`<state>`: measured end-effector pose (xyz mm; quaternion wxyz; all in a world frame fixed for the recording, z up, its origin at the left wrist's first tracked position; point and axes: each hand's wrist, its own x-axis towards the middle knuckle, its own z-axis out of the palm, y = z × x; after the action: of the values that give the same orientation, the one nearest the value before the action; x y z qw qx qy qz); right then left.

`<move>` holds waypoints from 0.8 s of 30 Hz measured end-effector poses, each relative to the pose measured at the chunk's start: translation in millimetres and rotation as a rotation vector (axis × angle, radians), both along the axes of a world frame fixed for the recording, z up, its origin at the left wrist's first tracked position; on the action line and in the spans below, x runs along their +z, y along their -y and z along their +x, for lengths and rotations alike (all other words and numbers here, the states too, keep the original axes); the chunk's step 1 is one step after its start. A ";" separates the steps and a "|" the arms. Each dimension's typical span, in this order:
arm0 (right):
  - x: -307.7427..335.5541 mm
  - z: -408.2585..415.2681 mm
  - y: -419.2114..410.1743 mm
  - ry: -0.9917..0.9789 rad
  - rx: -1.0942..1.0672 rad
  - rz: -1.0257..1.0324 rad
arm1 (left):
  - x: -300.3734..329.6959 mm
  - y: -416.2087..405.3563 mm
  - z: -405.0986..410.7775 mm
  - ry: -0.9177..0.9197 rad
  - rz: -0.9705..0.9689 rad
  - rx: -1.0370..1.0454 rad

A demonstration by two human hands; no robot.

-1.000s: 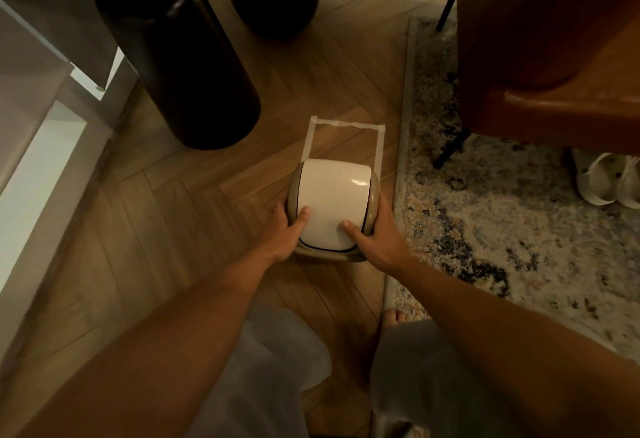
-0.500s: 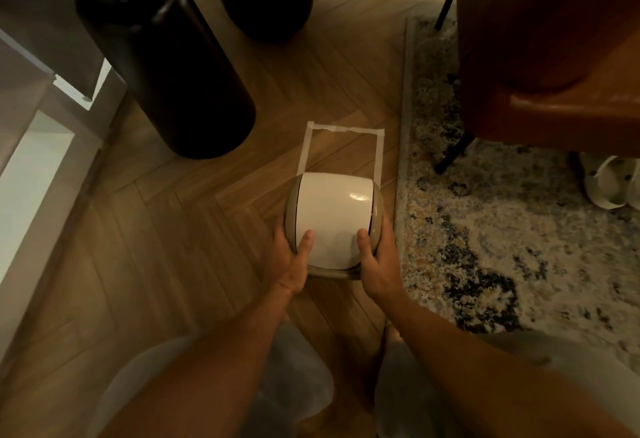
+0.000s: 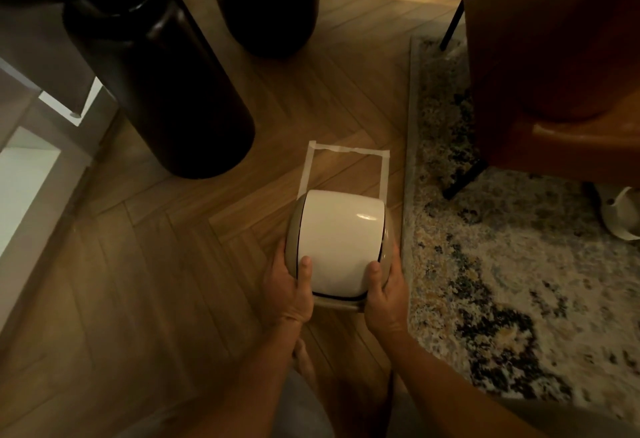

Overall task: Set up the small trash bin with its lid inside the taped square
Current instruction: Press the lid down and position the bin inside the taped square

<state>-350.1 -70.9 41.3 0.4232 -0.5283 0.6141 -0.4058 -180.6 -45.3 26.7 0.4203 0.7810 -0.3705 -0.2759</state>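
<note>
The small trash bin (image 3: 341, 240) has a beige body and a rounded white swing lid seated on top. It covers the near part of the taped square (image 3: 346, 150), whose far edge and two side strips of pale tape show on the wooden floor. My left hand (image 3: 289, 285) grips the bin's left side with the thumb on the lid. My right hand (image 3: 384, 290) grips the right side, thumb also on the lid. The square's near edge is hidden under the bin.
Two tall dark vases stand behind: one (image 3: 156, 84) at left, another (image 3: 266, 1) farther back. A patterned rug (image 3: 502, 247) borders the square's right side. A brown armchair (image 3: 554, 56) with black legs stands on the rug. A white shelf unit (image 3: 24, 177) lines the left.
Both hands shifted from pressing the lid's front to gripping the bin's sides. The bin sits slightly nearer to me, and my view has drawn back a little.
</note>
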 end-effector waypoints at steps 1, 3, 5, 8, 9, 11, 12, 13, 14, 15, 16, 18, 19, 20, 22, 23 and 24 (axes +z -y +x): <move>0.5 0.4 3.9 0.006 0.001 -0.009 | -0.9 3.4 0.3 0.007 -0.005 0.011; 2.3 1.0 10.4 0.030 0.002 -0.019 | 0.3 9.3 -0.5 0.029 -0.016 0.027; 2.5 2.1 18.4 0.039 0.008 -0.032 | 2.7 18.2 -0.9 0.021 -0.031 0.034; -0.8 3.2 31.0 0.026 0.002 -0.050 | -1.9 33.2 0.9 -0.015 -0.056 0.034; -1.7 3.5 35.2 0.027 0.001 -0.051 | -3.9 37.7 1.6 -0.024 -0.063 0.041; -3.9 2.9 42.4 0.007 0.003 -0.055 | -6.8 45.6 1.1 -0.023 -0.072 0.050; -5.2 2.5 45.0 -0.002 0.010 -0.059 | -7.3 48.0 0.9 -0.015 -0.073 0.050; -6.6 1.6 47.5 -0.005 0.019 -0.066 | -6.3 49.9 0.2 -0.013 -0.075 0.047; -7.2 1.0 50.2 -0.005 0.024 -0.071 | -6.0 51.7 0.0 -0.013 -0.080 0.045; -7.5 0.6 53.2 -0.008 0.026 -0.075 | -5.3 53.8 0.0 -0.014 -0.085 0.044; -7.5 0.4 56.2 -0.012 0.025 -0.078 | -5.5 56.4 0.3 -0.013 -0.089 0.045; -6.7 0.3 61.5 -0.025 0.025 -0.082 | -4.9 62.5 0.7 -0.021 -0.097 0.041; -7.6 -0.5 64.2 -0.029 0.027 -0.081 | -5.1 65.7 0.5 -0.028 -0.105 0.038; -8.1 -1.1 67.1 -0.025 0.027 -0.079 | -6.2 69.4 0.5 -0.040 -0.117 0.033; -8.6 -2.8 74.6 -0.014 0.025 -0.074 | -7.4 77.5 0.0 -0.077 -0.143 0.009; -8.9 -4.0 80.2 -0.015 0.024 -0.081 | -7.7 82.8 -0.7 -0.080 -0.157 -0.004; -8.6 -4.9 86.6 -0.015 0.026 -0.092 | -8.2 88.5 -0.9 -0.075 -0.166 -0.015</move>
<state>-355.0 -157.6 32.6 0.3992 -0.5582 0.5910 -0.4239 -181.5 -133.8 18.4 0.4951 0.7297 -0.3821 -0.2764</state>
